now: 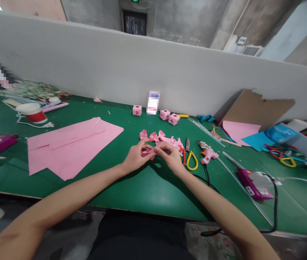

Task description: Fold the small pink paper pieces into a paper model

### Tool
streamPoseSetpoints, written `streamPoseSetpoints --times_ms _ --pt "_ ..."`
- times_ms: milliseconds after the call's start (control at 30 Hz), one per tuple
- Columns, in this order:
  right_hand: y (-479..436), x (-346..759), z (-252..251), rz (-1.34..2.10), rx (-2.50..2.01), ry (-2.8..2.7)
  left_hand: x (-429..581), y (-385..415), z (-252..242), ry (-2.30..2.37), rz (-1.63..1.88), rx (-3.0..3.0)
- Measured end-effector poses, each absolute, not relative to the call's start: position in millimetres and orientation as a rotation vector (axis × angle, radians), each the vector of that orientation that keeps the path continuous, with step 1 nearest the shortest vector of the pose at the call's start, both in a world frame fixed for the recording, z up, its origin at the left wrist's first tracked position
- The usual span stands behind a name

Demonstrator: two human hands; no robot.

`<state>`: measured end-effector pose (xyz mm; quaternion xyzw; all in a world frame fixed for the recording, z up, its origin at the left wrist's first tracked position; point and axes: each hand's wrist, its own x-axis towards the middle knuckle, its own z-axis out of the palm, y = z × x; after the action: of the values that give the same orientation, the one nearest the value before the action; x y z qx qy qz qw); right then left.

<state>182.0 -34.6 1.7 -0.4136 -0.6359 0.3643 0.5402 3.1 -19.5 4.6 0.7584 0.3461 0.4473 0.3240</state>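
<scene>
Small piece of pink paper (147,153), held up over the green surface (115,195). Looks thin and bent. Sits partly inside the left hand (135,157), tucked in and only peeking out a bit. Reaches across to the right hand (173,159), pinched there at the other end between the fingers (164,145). Lies more sideways than up and down. Is mostly covered up by both hands, so too hard to see the whole shape or count any folds. Is just in front of a messy heap of pink paper bits (167,138).
</scene>
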Motion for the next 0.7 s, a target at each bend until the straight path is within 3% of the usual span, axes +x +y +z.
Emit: streamPoseSetpoints --times_ms 700 --pt "-35.1 179.7 2.7 0.803 -0.984 -1.551 0.2 -13.2 3.2 0.900 1.101 2.115"
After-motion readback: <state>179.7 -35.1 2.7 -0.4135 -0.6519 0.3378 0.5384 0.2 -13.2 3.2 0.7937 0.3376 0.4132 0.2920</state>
